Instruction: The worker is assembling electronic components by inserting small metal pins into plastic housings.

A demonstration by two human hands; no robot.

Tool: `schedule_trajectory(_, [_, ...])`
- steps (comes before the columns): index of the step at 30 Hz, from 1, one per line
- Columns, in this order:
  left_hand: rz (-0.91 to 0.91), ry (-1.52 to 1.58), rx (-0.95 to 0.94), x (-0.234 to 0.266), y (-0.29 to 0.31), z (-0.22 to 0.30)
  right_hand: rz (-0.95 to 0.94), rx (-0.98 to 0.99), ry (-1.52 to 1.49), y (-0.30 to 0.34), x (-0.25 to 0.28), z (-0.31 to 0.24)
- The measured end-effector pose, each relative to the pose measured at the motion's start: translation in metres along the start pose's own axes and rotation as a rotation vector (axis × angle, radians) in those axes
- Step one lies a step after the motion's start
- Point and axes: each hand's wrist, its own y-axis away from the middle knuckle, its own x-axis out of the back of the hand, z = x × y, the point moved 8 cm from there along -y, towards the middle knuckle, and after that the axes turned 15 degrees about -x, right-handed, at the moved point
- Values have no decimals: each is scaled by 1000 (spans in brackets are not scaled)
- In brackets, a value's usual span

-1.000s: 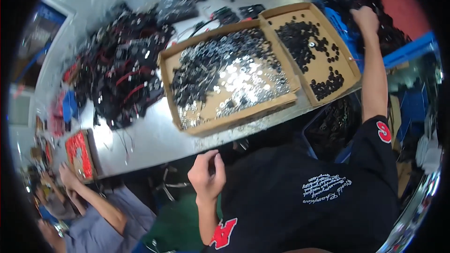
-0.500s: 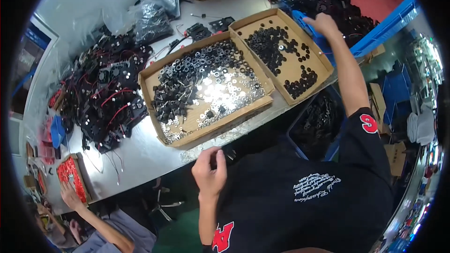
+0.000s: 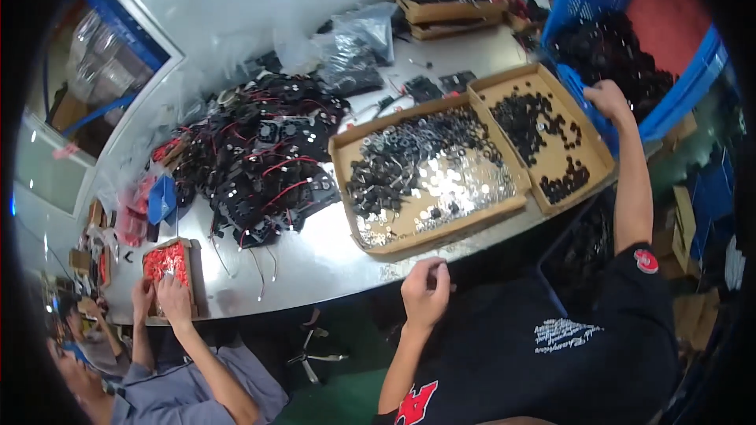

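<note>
My right hand (image 3: 610,101) is closed over the near rim of a blue plastic crate (image 3: 579,83), which is heaped with black parts (image 3: 610,51). My left hand (image 3: 426,293) hovers by the table's front edge, fingers curled in and thumb up, with nothing visible in it. Just beyond it lies a large cardboard tray (image 3: 429,242) of metal washers (image 3: 449,181), small rings and black pieces with metal pins (image 3: 378,181). Between that tray and the crate is a second cardboard tray (image 3: 557,149) of small round black parts (image 3: 565,181).
Black fan-like units with red wires (image 3: 268,157) are piled left of the trays. Clear plastic bags (image 3: 358,43) and stacked cardboard trays (image 3: 449,12) lie behind. At far left, a co-worker's hands (image 3: 169,295) are at a tray of red pieces (image 3: 167,261). A stool base (image 3: 315,356) stands below.
The whole view has swung left, so the table's things sit farther right. My right hand stays on the crate rim; my left stays curled. The co-worker's second hand now shows at the red pieces.
</note>
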Motion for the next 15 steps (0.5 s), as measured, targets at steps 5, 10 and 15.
schedule_trajectory(5, [-491, -475, 189, 19, -17, 48, 596, 618, -163, 139, 10, -118])
schedule_trajectory(10, [-314, -261, 134, 68, -21, 3, 750, 453, -661, 229, 70, -92])
schedule_trajectory(15, [-321, -101, 395, -7, 13, 34, 547, 630, -1050, 228, 74, -80])
